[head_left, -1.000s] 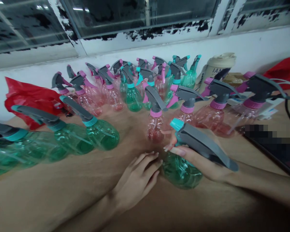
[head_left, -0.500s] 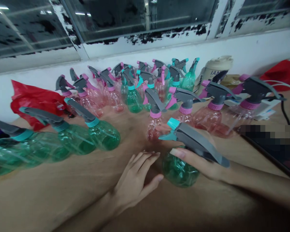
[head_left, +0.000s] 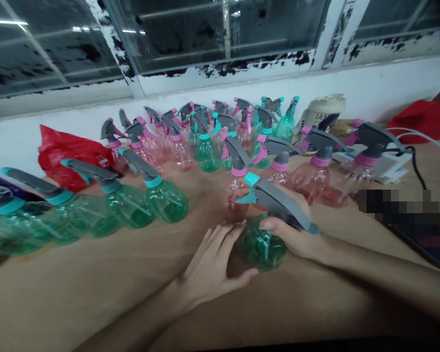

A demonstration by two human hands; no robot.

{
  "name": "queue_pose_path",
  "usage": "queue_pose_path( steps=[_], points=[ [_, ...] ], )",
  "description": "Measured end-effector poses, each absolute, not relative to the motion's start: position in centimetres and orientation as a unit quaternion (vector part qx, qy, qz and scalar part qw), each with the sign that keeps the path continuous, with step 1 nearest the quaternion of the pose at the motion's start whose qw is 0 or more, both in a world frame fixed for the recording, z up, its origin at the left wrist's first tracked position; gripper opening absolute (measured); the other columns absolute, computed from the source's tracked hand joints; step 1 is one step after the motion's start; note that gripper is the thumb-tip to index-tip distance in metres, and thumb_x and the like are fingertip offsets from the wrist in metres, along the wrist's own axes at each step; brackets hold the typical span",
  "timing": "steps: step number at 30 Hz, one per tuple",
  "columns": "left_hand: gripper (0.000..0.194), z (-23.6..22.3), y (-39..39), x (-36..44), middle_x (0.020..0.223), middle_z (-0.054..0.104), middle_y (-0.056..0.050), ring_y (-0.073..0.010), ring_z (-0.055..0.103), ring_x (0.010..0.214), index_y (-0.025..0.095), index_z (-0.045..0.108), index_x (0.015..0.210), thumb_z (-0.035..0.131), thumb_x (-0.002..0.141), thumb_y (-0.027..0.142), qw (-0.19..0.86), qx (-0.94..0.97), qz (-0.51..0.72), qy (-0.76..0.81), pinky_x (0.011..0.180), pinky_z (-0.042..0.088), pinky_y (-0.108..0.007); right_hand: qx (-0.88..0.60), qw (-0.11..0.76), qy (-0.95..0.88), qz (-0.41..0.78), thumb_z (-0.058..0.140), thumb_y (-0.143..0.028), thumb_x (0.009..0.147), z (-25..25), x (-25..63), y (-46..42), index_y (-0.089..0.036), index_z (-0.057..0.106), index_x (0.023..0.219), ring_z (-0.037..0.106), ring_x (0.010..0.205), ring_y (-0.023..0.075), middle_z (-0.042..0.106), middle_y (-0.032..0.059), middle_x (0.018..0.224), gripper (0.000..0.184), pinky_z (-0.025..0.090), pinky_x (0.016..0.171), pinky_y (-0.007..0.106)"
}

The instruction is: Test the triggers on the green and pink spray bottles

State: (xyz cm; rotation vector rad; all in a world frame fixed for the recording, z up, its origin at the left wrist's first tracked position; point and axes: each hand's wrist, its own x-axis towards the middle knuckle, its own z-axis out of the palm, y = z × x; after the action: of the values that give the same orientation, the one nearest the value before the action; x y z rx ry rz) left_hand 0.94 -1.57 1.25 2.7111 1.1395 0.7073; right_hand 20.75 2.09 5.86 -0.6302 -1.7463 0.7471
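- While the right hand (head_left: 297,234) holds a green spray bottle (head_left: 262,249) near its neck, thumb in front and fingers mostly hidden behind, the bottle's grey and turquoise trigger head (head_left: 278,198) aims its nozzle towards 10 o'clock.
- The left hand (head_left: 209,264) lies at the bottle's 8 o'clock, fingers extended close together and thumb spread away, cupped beside the green body; whether it touches cannot be told.
- The held bottle is at the near side of the wooden worktop (head_left: 132,293); whether its base rests there is unclear.
- From that bottle, a pink-collared spray bottle (head_left: 237,190) is just beyond at 11 o'clock, with more pink ones (head_left: 317,171) running towards 1 o'clock.
- Green spray bottles (head_left: 166,201) line up at 9 o'clock.
- A mixed cluster (head_left: 208,154) of pink and green bottles sits farther off at 11 o'clock.
- One red bag (head_left: 62,156) lies near 10 o'clock, another (head_left: 421,122) at 2.
- A pale cup (head_left: 324,110) is at 1 o'clock; a dark flat object (head_left: 407,239), partly pixelated, at 3.
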Motion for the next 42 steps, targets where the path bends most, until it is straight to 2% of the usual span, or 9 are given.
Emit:
queue_pose_path(
  steps=[5,10,13,16,21,26,31,37,42],
  points=[
    [0.076,2.1,-2.4,0.1,0.117,0.052,-0.015,-0.0324,0.052,0.106,0.016,0.028,0.138,0.059,0.08,0.053,0.024,0.866,0.287,0.408,0.088,0.044,-0.048,-0.227,0.548,-0.741,0.315,0.064,-0.04,0.077,6.4,17.0,2.2,-0.019,0.063,0.105,0.061,0.071,0.0159,0.067,0.0035,0.089,0.035,0.049,0.068,0.032],
    [0.048,3.4,-3.0,-1.5,0.102,0.055,-0.011,-0.0296,0.054,0.098,0.016,0.044,0.118,0.054,0.086,0.051,-0.086,0.81,0.331,0.477,0.082,0.047,-0.045,-0.205,0.571,-0.757,0.244,0.068,-0.038,0.076,7.0,13.0,3.3,-0.015,0.064,0.093,0.062,0.072,0.0152,0.068,0.0022,0.082,0.029,0.051,0.069,0.03],
    [0.039,4.4,-2.6,-2.6,0.104,0.058,-0.011,-0.0289,0.055,0.1,0.016,0.048,0.11,0.05,0.09,0.049,-0.14,0.806,0.322,0.477,0.084,0.045,-0.044,-0.207,0.549,-0.781,0.215,0.075,-0.038,0.07,7.4,12.4,4.1,-0.012,0.062,0.105,0.063,0.09,0.0186,0.069,0.0071,0.099,0.046,0.05,0.082,0.032],
    [0.042,5.4,-1.6,-3.4,0.108,0.06,-0.013,-0.0303,0.055,0.102,0.015,0.052,0.109,0.051,0.089,0.052,-0.159,0.808,0.292,0.487,0.084,0.044,-0.045,-0.245,0.503,-0.805,0.198,0.076,-0.038,0.069,8.2,13.6,4.2,-0.013,0.057,0.118,0.061,0.101,0.0206,0.066,0.0099,0.114,0.058,0.048,0.09,0.036],
    [0.053,6.5,0.3,-3.2,0.105,0.064,-0.014,-0.0336,0.056,0.099,0.011,0.06,0.108,0.06,0.081,0.057,-0.213,0.795,0.225,0.521,0.08,0.041,-0.045,-0.336,0.521,-0.76,0.196,0.065,-0.04,0.08,9.9,17.8,3.2,-0.017,0.067,0.096,0.067,0.074,0.0163,0.072,0.0043,0.085,0.028,0.054,0.066,0.028],
    [0.056,7.0,2.5,-2.9,0.104,0.067,-0.014,-0.034,0.058,0.097,0.01,0.062,0.108,0.063,0.078,0.058,-0.247,0.791,0.195,0.525,0.08,0.039,-0.045,-0.442,0.464,-0.756,0.133,0.059,-0.039,0.085,8.5,21.6,2.6,-0.02,0.066,0.087,0.066,0.066,0.0157,0.071,0.0012,0.077,0.02,0.051,0.061,0.029],
    [0.054,7.0,4.6,-3.3,0.115,0.064,-0.016,-0.0344,0.057,0.105,0.012,0.063,0.106,0.062,0.079,0.058,-0.25,0.79,0.204,0.521,0.084,0.038,-0.045,-0.549,0.355,-0.756,0.048,0.056,-0.05,0.083,5.9,23.3,2.9,-0.018,0.062,0.105,0.066,0.063,0.0221,0.071,0.0075,0.086,0.04,0.051,0.065,0.039],
    [0.05,7.0,5.3,-3.1,0.115,0.064,-0.015,-0.0351,0.057,0.106,0.013,0.062,0.108,0.061,0.082,0.056,-0.235,0.786,0.211,0.532,0.083,0.039,-0.045,-0.546,0.339,-0.766,0.008,0.055,-0.047,0.084,5.9,22.3,3.7,-0.015,0.058,0.12,0.066,0.095,0.0322,0.068,0.0137,0.11,0.048,0.05,0.082,0.045],
    [0.049,7.1,5.1,-3.2,0.119,0.063,-0.015,-0.0359,0.057,0.106,0.013,0.061,0.109,0.06,0.083,0.054,-0.23,0.787,0.217,0.53,0.084,0.039,-0.047,-0.534,0.334,-0.777,0.001,0.053,-0.051,0.085,5.9,20.5,4.5,-0.008,0.047,0.132,0.064,0.1,0.0363,0.061,0.0167,0.124,0.064,0.05,0.083,0.048]
  ],
)
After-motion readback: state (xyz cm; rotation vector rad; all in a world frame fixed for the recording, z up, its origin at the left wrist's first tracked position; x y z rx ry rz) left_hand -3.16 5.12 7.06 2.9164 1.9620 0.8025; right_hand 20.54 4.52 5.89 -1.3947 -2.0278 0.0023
